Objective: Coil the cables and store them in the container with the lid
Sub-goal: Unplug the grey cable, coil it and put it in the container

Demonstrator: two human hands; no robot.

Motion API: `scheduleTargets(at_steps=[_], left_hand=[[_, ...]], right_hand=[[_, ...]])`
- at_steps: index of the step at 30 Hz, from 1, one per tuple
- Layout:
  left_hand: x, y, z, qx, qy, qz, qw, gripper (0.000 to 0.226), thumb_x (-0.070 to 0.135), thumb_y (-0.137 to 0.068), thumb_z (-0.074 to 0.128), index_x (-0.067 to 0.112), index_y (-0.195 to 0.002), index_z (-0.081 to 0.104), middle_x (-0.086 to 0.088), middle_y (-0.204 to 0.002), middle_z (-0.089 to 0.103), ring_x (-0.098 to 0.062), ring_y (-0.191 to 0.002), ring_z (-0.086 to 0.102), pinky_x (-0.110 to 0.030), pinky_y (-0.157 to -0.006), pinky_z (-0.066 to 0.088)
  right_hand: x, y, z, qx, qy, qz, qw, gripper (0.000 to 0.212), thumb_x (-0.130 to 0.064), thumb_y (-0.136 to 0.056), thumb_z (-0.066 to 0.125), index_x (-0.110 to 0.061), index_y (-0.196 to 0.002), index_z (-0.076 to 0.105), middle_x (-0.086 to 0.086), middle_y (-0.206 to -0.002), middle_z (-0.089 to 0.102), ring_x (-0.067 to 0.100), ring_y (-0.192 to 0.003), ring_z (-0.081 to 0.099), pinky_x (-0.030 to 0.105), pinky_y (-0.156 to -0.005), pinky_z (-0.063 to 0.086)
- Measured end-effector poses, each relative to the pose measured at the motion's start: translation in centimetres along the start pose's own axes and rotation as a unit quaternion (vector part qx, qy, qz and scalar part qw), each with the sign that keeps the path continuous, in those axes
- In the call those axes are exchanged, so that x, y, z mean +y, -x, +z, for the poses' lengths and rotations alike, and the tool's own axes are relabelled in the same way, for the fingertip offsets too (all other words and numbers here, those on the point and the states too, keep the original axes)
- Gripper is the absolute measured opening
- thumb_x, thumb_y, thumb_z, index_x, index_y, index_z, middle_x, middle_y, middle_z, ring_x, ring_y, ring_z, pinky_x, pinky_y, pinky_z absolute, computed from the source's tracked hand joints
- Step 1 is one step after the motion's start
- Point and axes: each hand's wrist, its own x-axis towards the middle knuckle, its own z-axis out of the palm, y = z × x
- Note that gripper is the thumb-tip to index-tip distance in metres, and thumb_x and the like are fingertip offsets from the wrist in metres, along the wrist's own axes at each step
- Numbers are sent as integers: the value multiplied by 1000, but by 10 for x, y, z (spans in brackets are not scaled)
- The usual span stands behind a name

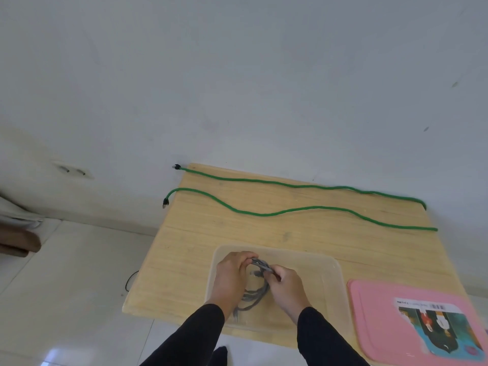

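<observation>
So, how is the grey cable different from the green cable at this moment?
The grey cable is gathered into loops, while the green cable lies stretched out in two long wavy lines. The grey cable is held by both the left hand and the right hand over the clear container; the green cable lies untouched on the table, its two plug ends hanging off the table's left edge. Both are cables with plugs.

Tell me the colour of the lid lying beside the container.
Pink, with a printed label; the lid shows in the head view.

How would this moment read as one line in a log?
both hands hold grey cable coil over clear container | green cable uncoiled on table | pink lid off
</observation>
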Motion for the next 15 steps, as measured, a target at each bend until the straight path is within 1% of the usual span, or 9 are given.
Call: scheduleTargets(at_steps=[1, 3, 4, 5, 7, 9, 10, 12, 15], left_hand=[[0, 0, 0, 3, 8, -4, 1000, 29, 2, -94, 45, 15, -103, 69, -2, -106, 63, -3, -93, 55, 5, -78, 34], [1, 0, -1, 8, 26, -20, 999, 28, 5, -94, 45, 17, -102, 69, 0, -105, 63, -2, -92, 55, 6, -76, 34], [0, -1, -1, 12, 35, -32, 999, 27, 7, -95, 46, 18, -102, 69, 2, -104, 63, -1, -92, 55, 6, -75, 34], [0, -2, -2, 14, 42, -44, 998, 27, 8, -95, 46, 19, -102, 70, 4, -103, 62, 0, -90, 55, 6, -74, 34], [0, -3, -2, 16, 54, -68, 996, 28, 6, -94, 46, 19, -103, 69, 7, -100, 62, 4, -87, 55, 7, -72, 34], [0, -3, -2, 11, 60, -88, 994, 31, 3, -93, 44, 19, -103, 69, 8, -99, 62, 7, -87, 55, 7, -70, 35], [-1, -2, -2, 8, 62, -95, 994, 32, 2, -93, 43, 19, -104, 69, 8, -98, 63, 6, -87, 56, 6, -69, 36], [-2, -2, -1, 5, 64, -104, 992, 32, 2, -92, 44, 18, -104, 69, 9, -96, 63, 6, -87, 56, 6, -68, 37], [-4, -2, 1, 6, 66, -115, 991, 26, 8, -93, 48, 17, -106, 69, 7, -98, 65, 3, -86, 57, 3, -69, 38]], right_hand=[[-1, -1, 0, -12, -14, 6, 1000, 19, -17, -93, 49, -18, -94, 68, -1, -77, 64, 9, -66, 54, 13, -55, 38], [-2, -2, 0, -30, -72, 23, 997, 18, -14, -93, 49, -18, -106, 61, -2, -95, 66, 7, -84, 59, 13, -66, 42], [-3, -3, 1, -34, -104, 32, 993, 20, -13, -93, 50, -20, -110, 58, -2, -101, 65, 8, -92, 60, 15, -71, 44], [-2, -5, 2, -36, -132, 41, 990, 22, -14, -92, 51, -21, -112, 55, -1, -105, 65, 11, -96, 60, 19, -77, 46], [0, -7, 4, -42, -192, 63, 979, 23, -15, -91, 54, -23, -113, 53, 5, -106, 66, 19, -100, 61, 30, -90, 48], [4, -9, 5, -46, -250, 88, 963, 23, -14, -90, 56, -21, -112, 53, 11, -106, 67, 25, -101, 60, 38, -96, 45], [6, -10, 5, -43, -259, 94, 960, 23, -14, -90, 56, -20, -111, 53, 12, -105, 67, 25, -99, 60, 40, -96, 45], [8, -11, 7, -28, -240, 96, 966, 19, -14, -89, 57, -17, -108, 55, 11, -99, 67, 24, -92, 60, 39, -92, 45], [7, -11, 10, 9, -218, 97, 971, 9, -12, -88, 59, -12, -96, 59, 10, -91, 66, 21, -84, 60, 33, -82, 47]])
